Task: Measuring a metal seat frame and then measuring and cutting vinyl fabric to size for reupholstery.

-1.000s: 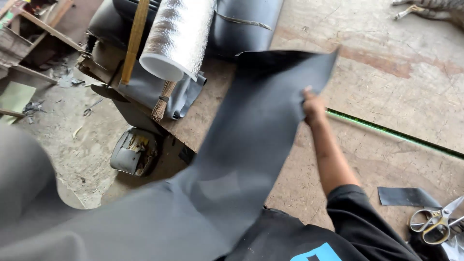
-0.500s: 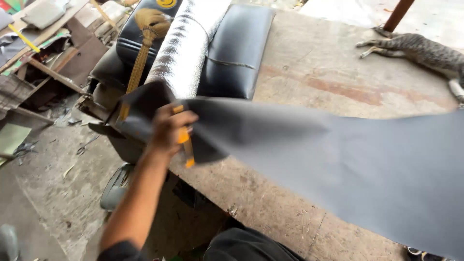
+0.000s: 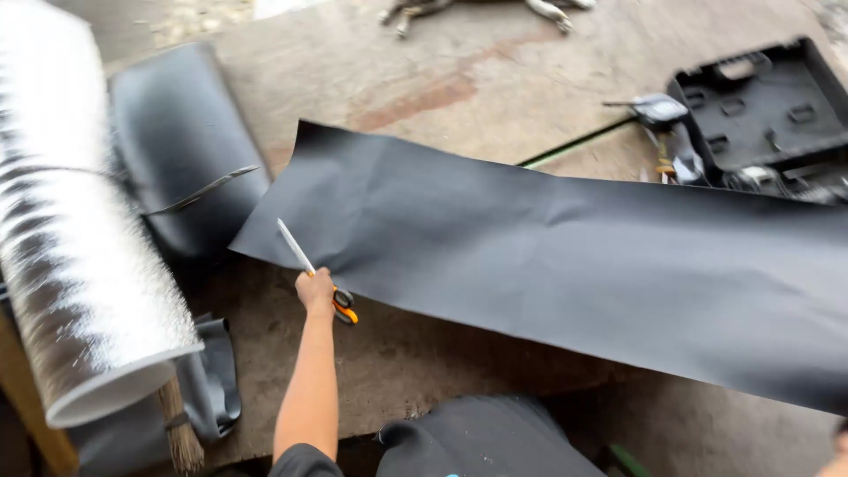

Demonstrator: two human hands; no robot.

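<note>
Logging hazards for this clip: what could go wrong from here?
The left hand holds the scissors blade-up over the black sheet; the tip could nick or scratch it. The sheet's right end overhangs the table edge, so it may slide off.

Your left hand, closed on the scissors, has bare table below and to its right along the near edge of the black sheet. To its left, the silver roll and the black roll block the way. Beyond the sheet the tabletop lies bare, until the black plastic tray and the small tools at far right.
</note>
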